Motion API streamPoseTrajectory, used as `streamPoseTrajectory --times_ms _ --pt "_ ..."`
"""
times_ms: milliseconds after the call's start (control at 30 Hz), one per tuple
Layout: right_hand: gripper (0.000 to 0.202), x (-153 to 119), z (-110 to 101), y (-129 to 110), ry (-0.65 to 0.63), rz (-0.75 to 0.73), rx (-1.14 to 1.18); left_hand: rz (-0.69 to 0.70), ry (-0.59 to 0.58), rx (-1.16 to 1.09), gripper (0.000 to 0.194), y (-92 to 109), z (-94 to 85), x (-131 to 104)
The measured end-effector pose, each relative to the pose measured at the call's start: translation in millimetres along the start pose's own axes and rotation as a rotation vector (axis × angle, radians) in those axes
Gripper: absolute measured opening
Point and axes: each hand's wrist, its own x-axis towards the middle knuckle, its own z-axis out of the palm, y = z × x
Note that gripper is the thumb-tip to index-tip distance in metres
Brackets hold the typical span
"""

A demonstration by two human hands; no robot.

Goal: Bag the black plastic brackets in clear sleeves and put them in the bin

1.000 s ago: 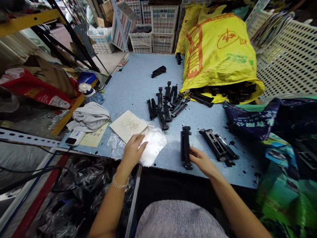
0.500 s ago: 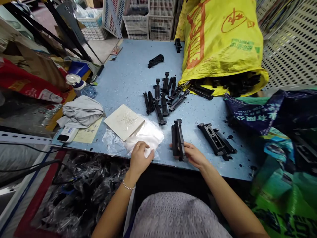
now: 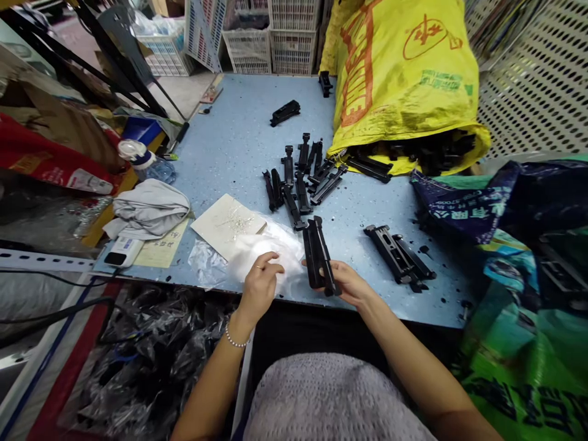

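Note:
My right hand grips the lower end of a long black plastic part and keeps it upright over the table's front edge. To its left, my left hand has curled fingers at a clear plastic bag, whose sheet looks white and blurred; the fingertips seem closed on its edge. A cream card with tiny shiny bits on it lies partly under the plastic. Further back sits a loose cluster of similar black parts. Right of my right hand lie more black parts.
An open yellow sack spills black parts at the back right. Along the left edge are a grey cloth, a white device and a bottle. Green and dark bags crowd the right. Wrapped black items lie below the table.
The black part in my right hand has moved left and turned slightly, nearer the plastic. My left hand has risen a little, and the plastic under it has shifted and blurred.

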Motion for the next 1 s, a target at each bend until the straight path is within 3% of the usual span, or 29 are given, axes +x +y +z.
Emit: streamPoseTrajectory --times_ms 67,233,367,500,567,667,733,867,1000 --pt "0.038 -4.2 -1.1 -1.1 -0.023 0.011 0.009 0.076 -0.055 0.089 0.033 0.7 -2.1 1.8" --pt "0.032 -12.1 7.6 5.5 -0.092 0.027 -0.086 -0.021 -0.035 0.038 0.03 3.2 3.2 6.1" --pt "0.033 -7.6 16.1 9.5 -0.025 0.005 -0.09 0.055 -0.091 0.088 0.035 2.6 4.0 4.6" --pt "0.037 -6.0 18.2 6.4 -0.023 0.031 -0.054 -0.008 -0.1 0.281 0.014 4.6 -1.2 4.6" --pt "0.035 -6.8 15.7 4.8 -0.017 0.02 -0.074 0.013 -0.184 0.442 0.016 5.8 -5.9 5.6" --pt "0.032 -9.2 7.9 2.7 0.047 -0.02 -0.108 0.113 -0.389 0.628 0.039 4.9 -13.8 7.7" --pt "0.031 -13.6 2.7 0.7 0.045 -0.023 -0.134 0.118 -0.459 0.682 0.049 2.1 -17.5 9.9" --pt "0.022 -32.4 -0.5 -5.6 -0.017 -0.071 -0.235 0.032 -0.386 0.637 0.059 -4.7 -19.8 16.3" --pt "0.028 -45.8 1.4 -2.4 -0.197 0.106 -0.204 0.053 -0.31 0.461 0.068 -3.2 -16.8 21.6"
